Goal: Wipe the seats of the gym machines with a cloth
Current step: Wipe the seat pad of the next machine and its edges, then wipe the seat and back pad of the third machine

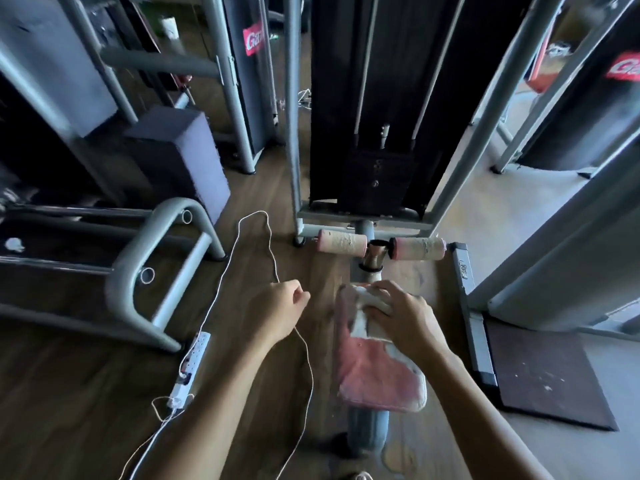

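Note:
A worn pink seat (379,372) with torn, pale patches sits low on a grey post in the centre of the view. On its far end lies a whitish cloth (365,303), and my right hand (403,317) presses down on it with fingers spread over the fabric. My left hand (282,311) hovers over the wooden floor to the left of the seat, its fingers loosely curled, holding nothing. Beyond the seat are two worn foam leg rollers (341,241) on a cross bar, in front of the dark weight stack (377,181).
A white power strip (192,365) and its thin white cable (252,230) lie on the floor at the left. A grey tubular frame (152,244) stands further left, with a padded seat (180,157) behind it. A dark mat (547,375) and grey machine uprights stand on the right.

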A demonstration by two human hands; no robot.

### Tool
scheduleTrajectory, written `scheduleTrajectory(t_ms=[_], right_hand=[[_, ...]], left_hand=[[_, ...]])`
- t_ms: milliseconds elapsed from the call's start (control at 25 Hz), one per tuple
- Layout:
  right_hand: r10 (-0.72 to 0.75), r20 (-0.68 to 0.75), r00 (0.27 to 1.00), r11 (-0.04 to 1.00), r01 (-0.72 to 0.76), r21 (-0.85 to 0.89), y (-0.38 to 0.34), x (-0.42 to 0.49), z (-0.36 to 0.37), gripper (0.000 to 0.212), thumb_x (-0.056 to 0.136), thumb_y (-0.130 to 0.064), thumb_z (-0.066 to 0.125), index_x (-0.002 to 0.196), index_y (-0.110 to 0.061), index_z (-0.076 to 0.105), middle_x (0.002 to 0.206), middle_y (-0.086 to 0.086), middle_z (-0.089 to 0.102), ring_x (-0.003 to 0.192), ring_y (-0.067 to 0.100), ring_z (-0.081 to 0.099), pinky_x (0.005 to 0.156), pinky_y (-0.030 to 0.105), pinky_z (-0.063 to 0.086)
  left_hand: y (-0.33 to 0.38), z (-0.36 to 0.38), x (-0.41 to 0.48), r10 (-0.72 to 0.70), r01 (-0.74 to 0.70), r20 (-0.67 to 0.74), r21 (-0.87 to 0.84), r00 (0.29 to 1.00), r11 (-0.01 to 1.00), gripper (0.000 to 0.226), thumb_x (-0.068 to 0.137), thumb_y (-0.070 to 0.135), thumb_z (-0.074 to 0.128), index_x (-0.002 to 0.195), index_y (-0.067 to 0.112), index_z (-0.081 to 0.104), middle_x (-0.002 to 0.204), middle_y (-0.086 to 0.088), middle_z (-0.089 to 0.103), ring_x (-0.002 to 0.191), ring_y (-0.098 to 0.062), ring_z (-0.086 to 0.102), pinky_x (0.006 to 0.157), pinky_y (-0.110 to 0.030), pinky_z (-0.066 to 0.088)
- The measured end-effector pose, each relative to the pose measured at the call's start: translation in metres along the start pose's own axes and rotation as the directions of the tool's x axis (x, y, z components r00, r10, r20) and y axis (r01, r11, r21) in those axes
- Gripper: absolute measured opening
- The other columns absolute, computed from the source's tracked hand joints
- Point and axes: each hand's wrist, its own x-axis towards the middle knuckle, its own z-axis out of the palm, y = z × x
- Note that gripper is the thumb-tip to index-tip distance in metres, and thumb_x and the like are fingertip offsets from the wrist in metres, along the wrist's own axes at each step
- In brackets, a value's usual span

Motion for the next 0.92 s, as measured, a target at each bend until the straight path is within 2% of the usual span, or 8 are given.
scheduleTrajectory(t_ms=[120, 320, 520, 600, 760, 920], right_hand=[[-0.075, -0.009, 0.997, 0.997, 0.075, 0.002, -0.058, -0.030, 0.005, 0.034, 0.089, -0.048, 0.069, 0.119, -0.033, 0.065, 0.103, -0.001, 0.073, 0.091, 0.021, 0.069, 0.068, 0.028, 0.046], [-0.195, 0.053, 0.979, 0.979, 0.192, 0.069, -0.159, -0.082, 0.044, 0.041, 0.077, -0.066, 0.063, 0.109, -0.041, 0.063, 0.092, -0.006, 0.073, 0.081, 0.016, 0.069, 0.069, 0.036, 0.056], [-0.302, 0.155, 0.940, 0.953, 0.296, 0.064, -0.242, -0.118, 0.091, 0.037, 0.080, -0.060, 0.069, 0.113, -0.044, 0.065, 0.094, -0.010, 0.074, 0.086, 0.015, 0.068, 0.073, 0.034, 0.053], [-0.365, 0.188, 0.912, 0.931, 0.361, 0.060, -0.260, -0.123, 0.102, 0.041, 0.078, -0.065, 0.066, 0.114, -0.045, 0.062, 0.093, -0.010, 0.074, 0.085, 0.018, 0.068, 0.072, 0.035, 0.054], [-0.500, 0.243, 0.831, 0.865, 0.493, 0.095, -0.275, -0.123, 0.108, 0.044, 0.078, -0.067, 0.063, 0.114, -0.043, 0.061, 0.093, -0.011, 0.073, 0.085, 0.020, 0.069, 0.074, 0.038, 0.055], [-0.585, 0.265, 0.766, 0.808, 0.580, 0.106, -0.272, -0.117, 0.093, 0.043, 0.079, -0.067, 0.061, 0.115, -0.043, 0.061, 0.092, -0.011, 0.073, 0.084, 0.020, 0.068, 0.074, 0.038, 0.055]], left_hand=[[-0.035, -0.054, -0.053, -0.007, 0.003, -0.034, -0.113, 0.999, 0.994, 0.037, 0.085, 0.051, 0.053, 0.066, 0.020, 0.054, 0.055, 0.004, 0.060, 0.058, -0.013, 0.061, 0.064, -0.040, 0.052], [-0.097, -0.135, -0.151, -0.052, 0.048, -0.174, -0.029, 0.983, 0.998, 0.034, 0.095, 0.041, 0.058, 0.072, 0.017, 0.053, 0.056, 0.004, 0.054, 0.057, -0.010, 0.054, 0.062, -0.038, 0.046], [-0.167, -0.191, -0.236, -0.172, 0.178, -0.244, 0.000, 0.954, 0.984, 0.042, 0.091, 0.060, 0.044, 0.080, 0.021, 0.054, 0.063, 0.007, 0.063, 0.060, -0.010, 0.062, 0.058, -0.038, 0.050], [-0.180, -0.204, -0.261, -0.229, 0.239, -0.302, -0.002, 0.925, 0.971, 0.047, 0.087, 0.063, 0.040, 0.079, 0.019, 0.057, 0.063, 0.007, 0.064, 0.059, -0.009, 0.061, 0.057, -0.038, 0.049], [-0.185, -0.211, -0.301, -0.336, 0.352, -0.403, -0.036, 0.851, 0.935, 0.037, 0.089, 0.053, 0.048, 0.077, 0.020, 0.059, 0.064, 0.004, 0.065, 0.058, -0.009, 0.060, 0.059, -0.038, 0.050], [-0.168, -0.201, -0.318, -0.390, 0.412, -0.475, -0.062, 0.789, 0.909, 0.041, 0.083, 0.060, 0.041, 0.081, 0.024, 0.061, 0.067, 0.009, 0.066, 0.064, -0.010, 0.063, 0.064, -0.037, 0.053]])
